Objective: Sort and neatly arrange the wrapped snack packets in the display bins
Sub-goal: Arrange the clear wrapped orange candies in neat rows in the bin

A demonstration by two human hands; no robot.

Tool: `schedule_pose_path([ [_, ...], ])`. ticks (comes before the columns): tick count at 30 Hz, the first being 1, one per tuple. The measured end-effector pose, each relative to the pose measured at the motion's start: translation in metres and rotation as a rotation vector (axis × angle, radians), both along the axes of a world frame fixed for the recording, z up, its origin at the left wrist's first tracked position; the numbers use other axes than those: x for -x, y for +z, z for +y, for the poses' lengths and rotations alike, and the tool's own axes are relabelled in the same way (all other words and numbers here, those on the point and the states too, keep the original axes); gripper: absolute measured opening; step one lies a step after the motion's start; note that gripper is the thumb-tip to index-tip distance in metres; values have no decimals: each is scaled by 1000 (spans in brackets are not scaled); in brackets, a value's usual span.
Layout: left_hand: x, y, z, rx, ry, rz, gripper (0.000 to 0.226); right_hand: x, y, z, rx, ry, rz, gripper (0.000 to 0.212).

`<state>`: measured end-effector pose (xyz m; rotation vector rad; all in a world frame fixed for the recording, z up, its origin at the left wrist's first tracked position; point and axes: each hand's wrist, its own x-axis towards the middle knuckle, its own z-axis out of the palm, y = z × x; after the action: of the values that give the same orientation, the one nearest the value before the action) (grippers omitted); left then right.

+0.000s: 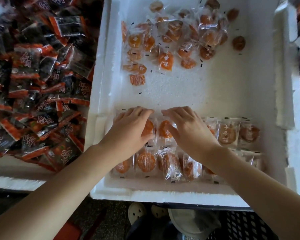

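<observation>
In the white foam bin (163, 196), left hand (132, 130) and right hand (189, 132) are pressing flat, relaxed fingers (142, 112) on neat near rows of orange snack packets (145, 161). White print, possibly Chinese, is blurring unreadably. Farther back, loose packets (164, 61) are lying heaped.

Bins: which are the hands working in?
The white foam bin of clear-wrapped orange packets; left hand and right hand touch its near rows. The left bin holds dark packets.
</observation>
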<state>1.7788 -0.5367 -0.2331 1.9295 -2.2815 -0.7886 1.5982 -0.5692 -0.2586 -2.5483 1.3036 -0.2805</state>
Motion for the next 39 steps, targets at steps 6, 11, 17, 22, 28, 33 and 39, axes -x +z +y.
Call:
schedule_pose_path([
  [6,6,12,-45,115,-41,29,50,17,14,-47,-16,-117,-103,48],
  [11,19,11,-118,180,-39,37,50,35,19,-136,65,-336,-42,67],
  [17,32,-16,-153,203,-23,-151,60,38,7,-189,-11,-390,13,67],
  [22,31,-23,-146,254,-17,-127,65,38,4,-181,132,-369,-48,58],
  [28,29,-23,-120,217,-14,-82,62,47,6,-136,65,-320,-92,47],
  [33,25,-16,-105,335,7,91,41,59,22,-107,-49,-380,-237,21],
  [39,35,-5,-91,232,430,582,16,51,57,-90,-243,-377,-523,16],
])
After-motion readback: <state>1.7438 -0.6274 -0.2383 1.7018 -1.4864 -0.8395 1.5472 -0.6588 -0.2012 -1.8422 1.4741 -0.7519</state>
